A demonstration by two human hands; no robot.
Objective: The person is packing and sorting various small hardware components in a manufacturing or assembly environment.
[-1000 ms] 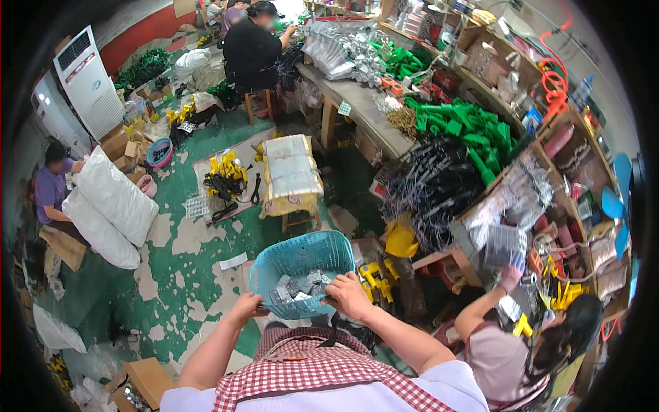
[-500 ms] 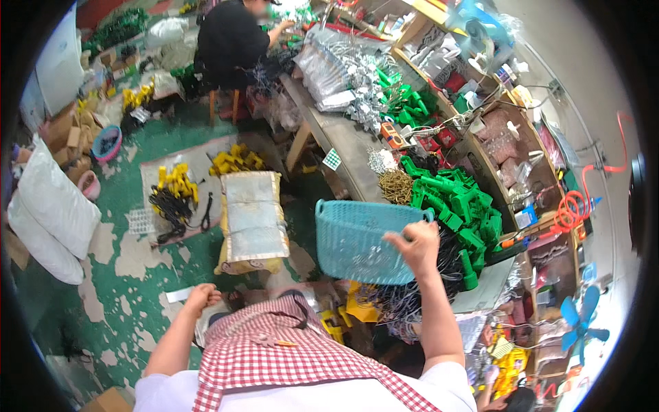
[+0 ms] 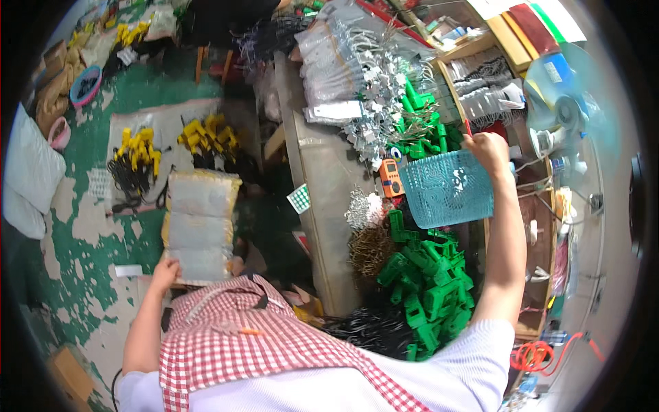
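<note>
My right hand grips the rim of a light-blue plastic basket with perforated walls. The basket is tilted over the right side of the workbench, above a heap of green plastic housings and beside an orange multimeter. Its inside is hard to make out. My left hand is low on the left, its fingers curled, at the near corner of a padded seat covered in clear plastic and yellow cloth. Whether it touches the seat or has anything in it is hidden.
Bundles of white-ended cables, brass-coloured pins and black wires lie on the grey bench. Wooden shelving and a blue fan stand at the right. Yellow parts lie on a floor sheet. Another person sits far off.
I have turned toward the bench, so the scene has shifted left. My right hand has carried the basket rightward and farther over the bench. My left hand now appears beside the seat's corner.
</note>
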